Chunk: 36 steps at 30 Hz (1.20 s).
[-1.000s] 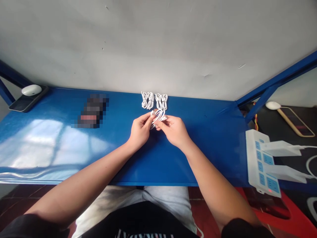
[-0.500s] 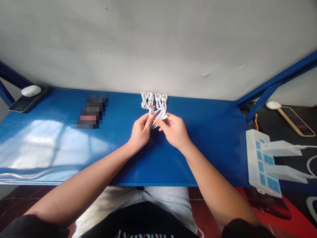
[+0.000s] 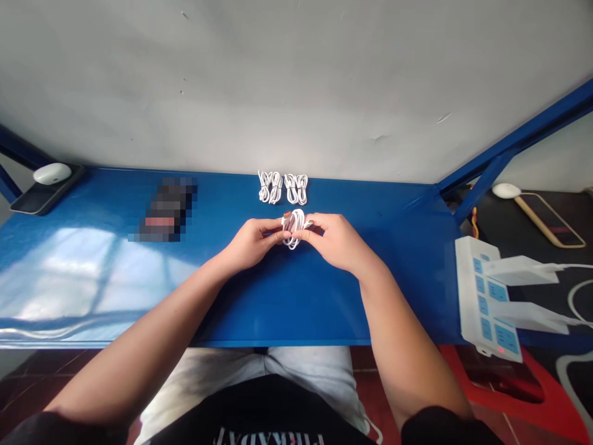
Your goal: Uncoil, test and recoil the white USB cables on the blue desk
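A small coiled white cable is pinched between both hands above the middle of the blue table. My left hand grips its left side with closed fingers. My right hand grips its right side the same way. Two more coiled white cables lie side by side just beyond the hands, near the wall: one on the left and one on the right.
A pixelated dark object lies left of the hands. A phone with a white puck sits at the far left. A white power strip with plugged adapters lies at the right edge, beyond it a second phone and puck.
Both hands with the coiled cable have drawn back a little from the two bundles by the wall and dropped lower toward the table. The view has tilted slightly.
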Motion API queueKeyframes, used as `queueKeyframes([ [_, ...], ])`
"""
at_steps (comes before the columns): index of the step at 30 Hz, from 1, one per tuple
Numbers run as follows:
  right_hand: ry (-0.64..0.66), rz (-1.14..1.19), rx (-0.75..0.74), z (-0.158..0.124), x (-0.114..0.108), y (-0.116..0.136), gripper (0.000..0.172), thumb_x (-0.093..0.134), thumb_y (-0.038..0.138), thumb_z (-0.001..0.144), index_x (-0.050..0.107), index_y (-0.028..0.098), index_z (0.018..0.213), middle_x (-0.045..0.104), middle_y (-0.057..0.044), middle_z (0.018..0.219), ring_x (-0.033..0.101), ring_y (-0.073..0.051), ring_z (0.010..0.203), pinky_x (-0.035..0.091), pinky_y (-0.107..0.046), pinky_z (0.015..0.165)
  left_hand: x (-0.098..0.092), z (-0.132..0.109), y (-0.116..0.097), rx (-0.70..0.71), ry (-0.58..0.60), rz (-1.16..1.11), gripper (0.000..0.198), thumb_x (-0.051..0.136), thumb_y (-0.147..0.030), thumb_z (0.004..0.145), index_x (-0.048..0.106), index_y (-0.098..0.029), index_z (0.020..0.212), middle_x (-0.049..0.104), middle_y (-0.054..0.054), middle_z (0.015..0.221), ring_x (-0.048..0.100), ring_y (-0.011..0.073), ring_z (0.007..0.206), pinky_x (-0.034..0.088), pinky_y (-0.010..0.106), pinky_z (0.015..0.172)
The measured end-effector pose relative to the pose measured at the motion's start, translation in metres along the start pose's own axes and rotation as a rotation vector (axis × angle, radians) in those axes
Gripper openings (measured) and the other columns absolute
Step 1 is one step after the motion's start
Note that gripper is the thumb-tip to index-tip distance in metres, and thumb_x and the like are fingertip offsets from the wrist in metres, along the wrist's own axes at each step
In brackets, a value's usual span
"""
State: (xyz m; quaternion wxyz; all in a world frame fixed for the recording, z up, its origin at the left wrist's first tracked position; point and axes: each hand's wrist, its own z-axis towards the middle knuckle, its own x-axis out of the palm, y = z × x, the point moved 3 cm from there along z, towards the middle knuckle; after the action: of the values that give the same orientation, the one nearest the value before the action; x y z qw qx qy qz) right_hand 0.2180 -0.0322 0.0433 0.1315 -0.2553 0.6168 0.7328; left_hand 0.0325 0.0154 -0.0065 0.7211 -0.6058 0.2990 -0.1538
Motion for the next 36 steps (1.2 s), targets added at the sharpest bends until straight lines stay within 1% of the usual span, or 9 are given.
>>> queueKeyframes([
  [3, -0.01, -0.069, -0.001, -0.001, 0.001, 0.001, 0.026, 0.068, 0.038, 0.092, 0.069, 0.018, 0.074, 0.065, 0.0, 0.072, 0.053, -0.014, 0.067, 0.039, -0.027, 0.061, -0.001, -0.001, 0.002, 0.016, -0.103, 0.092, 0.038, 0.069, -0.046, 0.09, 0.078, -0.023, 0.118, 0.08, 0.004, 0.103, 0.074, 0.0247, 0.092, 0.057, 0.035, 0.087],
  [6, -0.013, -0.047, -0.004, -0.001, 0.005, 0.002, 0.019, 0.068, 0.034, 0.092, 0.072, 0.019, 0.081, 0.068, 0.0, 0.074, 0.053, -0.013, 0.064, 0.039, -0.027, 0.059, -0.001, -0.002, -0.002, 0.076, -0.205, 0.136, 0.033, 0.07, -0.044, 0.09, 0.08, -0.022, 0.112, 0.079, 0.006, 0.11, 0.074, 0.0284, 0.101, 0.057, 0.036, 0.088],
  [11, -0.148, 0.023, -0.154, 0.0, 0.015, 0.007, 0.009, 0.07, 0.027, 0.091, 0.076, 0.021, 0.09, 0.075, -0.003, 0.09, 0.064, -0.015, 0.073, 0.048, -0.028, 0.066, -0.002, -0.002, -0.011, 0.23, -0.306, 0.124, 0.024, 0.065, -0.034, 0.094, 0.081, -0.021, 0.106, 0.079, 0.007, 0.107, 0.074, 0.0235, 0.097, 0.056, 0.033, 0.087],
  [14, -0.219, 0.036, -0.234, 0.0, 0.021, 0.011, 0.007, 0.071, 0.023, 0.09, 0.078, 0.021, 0.088, 0.076, -0.004, 0.093, 0.068, -0.016, 0.078, 0.052, -0.028, 0.069, -0.003, -0.001, -0.013, 0.253, -0.321, 0.09, 0.023, 0.064, -0.031, 0.094, 0.081, -0.021, 0.105, 0.079, 0.008, 0.105, 0.073, 0.021, 0.094, 0.056, 0.032, 0.087],
  [17, -0.26, 0.019, -0.267, 0.0, 0.025, 0.015, 0.009, 0.072, 0.021, 0.089, 0.078, 0.022, 0.083, 0.077, -0.004, 0.09, 0.069, -0.017, 0.08, 0.053, -0.028, 0.072, -0.003, -0.001, -0.011, 0.221, -0.322, 0.053, 0.023, 0.065, -0.029, 0.092, 0.081, -0.022, 0.107, 0.079, 0.008, 0.101, 0.072, 0.0202, 0.091, 0.057, 0.032, 0.084],
  [22, -0.279, 0.018, -0.237, -0.001, 0.025, 0.014, 0.013, 0.073, 0.031, 0.09, 0.077, 0.023, 0.081, 0.078, -0.005, 0.09, 0.071, -0.019, 0.081, 0.055, -0.03, 0.074, -0.002, -0.002, -0.009, 0.161, -0.338, 0.007, 0.023, 0.069, -0.03, 0.09, 0.081, -0.024, 0.107, 0.078, 0.008, 0.102, 0.072, 0.0206, 0.095, 0.057, 0.031, 0.083],
  [26, -0.29, 0.022, -0.239, -0.001, 0.026, 0.013, 0.014, 0.072, 0.035, 0.09, 0.077, 0.024, 0.083, 0.078, -0.005, 0.093, 0.072, -0.021, 0.085, 0.056, -0.033, 0.079, -0.003, -0.002, -0.008, 0.101, -0.365, -0.03, 0.025, 0.071, -0.036, 0.088, 0.081, -0.024, 0.108, 0.078, 0.008, 0.11, 0.072, 0.0237, 0.103, 0.057, 0.035, 0.092],
  [30, -0.314, -0.016, -0.276, -0.002, 0.025, 0.014, 0.012, 0.072, 0.031, 0.091, 0.077, 0.024, 0.084, 0.079, -0.005, 0.092, 0.071, -0.021, 0.086, 0.056, -0.035, 0.082, -0.002, -0.001, -0.008, 0.026, -0.366, -0.133, 0.034, 0.074, -0.046, 0.085, 0.082, -0.021, 0.107, 0.078, 0.01, 0.114, 0.071, 0.0275, 0.109, 0.056, 0.041, 0.099],
  [36, -0.304, -0.064, -0.346, -0.002, 0.025, 0.013, 0.019, 0.066, 0.018, 0.093, 0.08, 0.027, 0.085, 0.079, -0.003, 0.091, 0.071, -0.02, 0.087, 0.056, -0.036, 0.084, 0.004, -0.001, -0.007, -0.141, -0.309, -0.366, 0.045, 0.078, -0.056, 0.078, 0.081, -0.02, 0.106, 0.075, 0.01, 0.119, 0.073, 0.0269, 0.101, 0.064, 0.04, 0.083],
])
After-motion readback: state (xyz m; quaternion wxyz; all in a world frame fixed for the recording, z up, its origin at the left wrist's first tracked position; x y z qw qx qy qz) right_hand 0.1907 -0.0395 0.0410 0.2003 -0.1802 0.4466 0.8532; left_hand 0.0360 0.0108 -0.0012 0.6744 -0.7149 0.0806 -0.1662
